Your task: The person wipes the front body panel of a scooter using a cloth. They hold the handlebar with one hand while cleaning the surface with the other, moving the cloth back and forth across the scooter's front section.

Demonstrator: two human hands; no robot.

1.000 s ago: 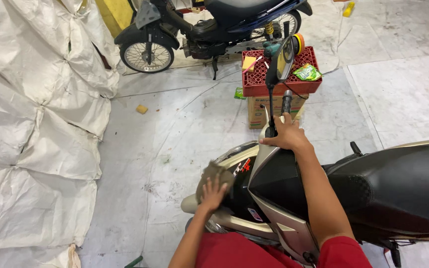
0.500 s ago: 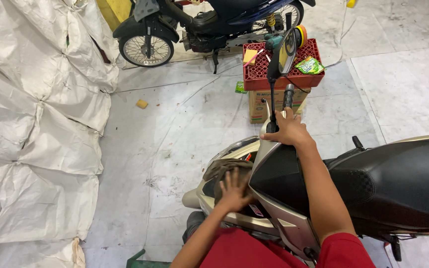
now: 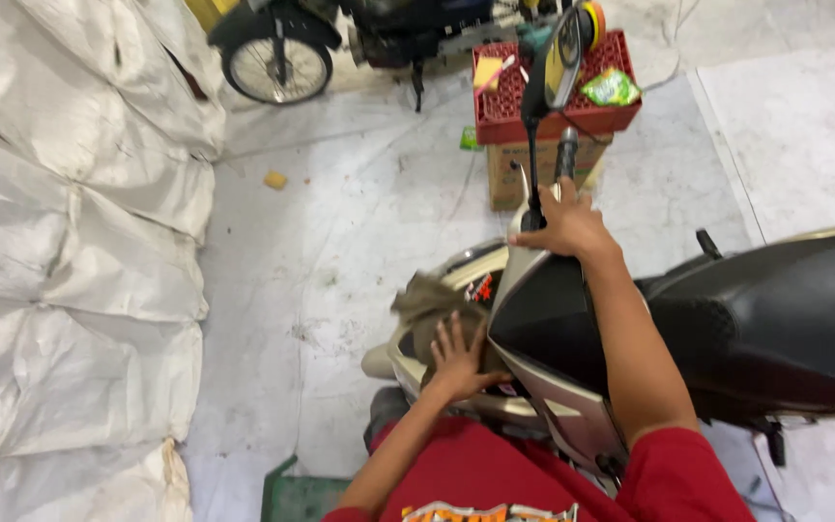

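Floor: pale, scuffed concrete floor (image 3: 340, 242); white woven sacking (image 3: 60, 242) heaped along one side.
Left hand: left hand (image 3: 458, 356) flat, fingers spread, pressing one crumpled olive rag (image 3: 432, 307) onto the scooter's (image 3: 775, 319) glossy cream front panel.
Right hand: right hand (image 3: 564, 228) closed around the handlebar, below one black mirror (image 3: 558, 68).
Farther: one red plastic crate (image 3: 543, 101) on one cardboard box (image 3: 519, 169); a second, dark motorbike (image 3: 379, 39) behind.

A motorbike repair workshop: a scooter (image 3: 727, 319) near, a parked motorcycle (image 3: 359, 39) far, a red crate (image 3: 553, 97) of supplies on stained concrete floor (image 3: 340, 222), white tarpaulin (image 3: 70, 242) left.
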